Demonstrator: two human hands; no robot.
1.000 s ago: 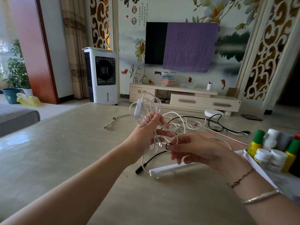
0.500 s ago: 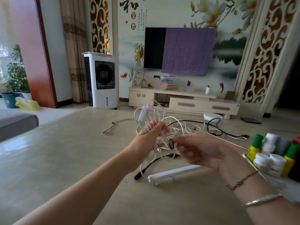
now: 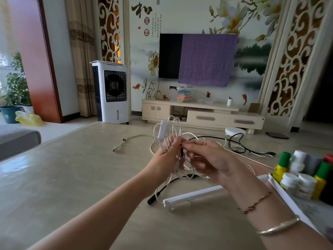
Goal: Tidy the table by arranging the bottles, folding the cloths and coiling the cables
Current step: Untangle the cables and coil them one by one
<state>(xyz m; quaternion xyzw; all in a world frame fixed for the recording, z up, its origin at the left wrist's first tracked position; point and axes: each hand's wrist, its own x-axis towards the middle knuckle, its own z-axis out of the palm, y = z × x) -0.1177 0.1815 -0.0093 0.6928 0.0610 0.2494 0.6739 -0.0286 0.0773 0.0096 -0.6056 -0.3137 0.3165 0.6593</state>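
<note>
The left hand (image 3: 164, 157) still grips the white cable (image 3: 172, 129) coil above the table (image 3: 63, 177); the right hand (image 3: 207, 159) has closed in, now pinching a black tie (image 3: 181, 150) (small, blurred) against the loops

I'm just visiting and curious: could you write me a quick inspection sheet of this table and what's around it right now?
Surface: beige table, glossy.
Job's things: bottles grouped at the right edge; no cloths seen on the table.
Clutter: white bar lying near the front.
Hands: left hand grips the looped white cable; right hand pinches a small black tie at the bundle.
Cables: black cable and a beige cable lie loose on the table.
Surroundings: air cooler, TV half covered by a purple cloth, low cabinet.
</note>
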